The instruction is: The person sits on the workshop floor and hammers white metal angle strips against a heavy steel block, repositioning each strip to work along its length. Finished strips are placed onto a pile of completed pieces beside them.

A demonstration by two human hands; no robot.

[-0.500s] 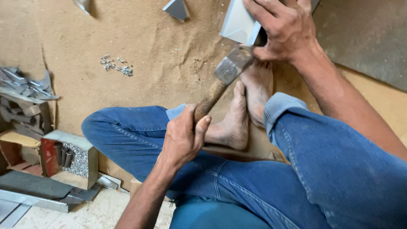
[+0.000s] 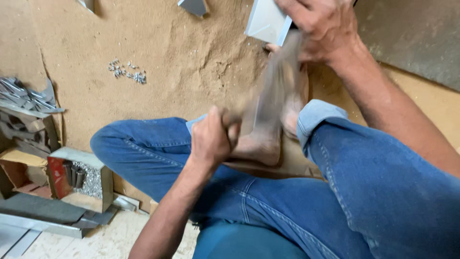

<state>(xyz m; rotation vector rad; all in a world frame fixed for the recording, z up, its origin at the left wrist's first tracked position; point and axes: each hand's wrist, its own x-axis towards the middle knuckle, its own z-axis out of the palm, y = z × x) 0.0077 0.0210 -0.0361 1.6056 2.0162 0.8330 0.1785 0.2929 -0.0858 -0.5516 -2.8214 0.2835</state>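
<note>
Blue denim jeans (image 2: 373,192) with cuffs rolled up, bare feet (image 2: 261,144), bare forearms, no sleeves showing.

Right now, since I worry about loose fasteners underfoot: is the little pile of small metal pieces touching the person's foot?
No, the small metal pieces lie apart on the sawdust-covered board, well left of the bare foot.

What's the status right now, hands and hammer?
Left hand gripping hammer, blurred mid-swing. Right hand holding metal piece. Bare feet close under the swing.
</note>
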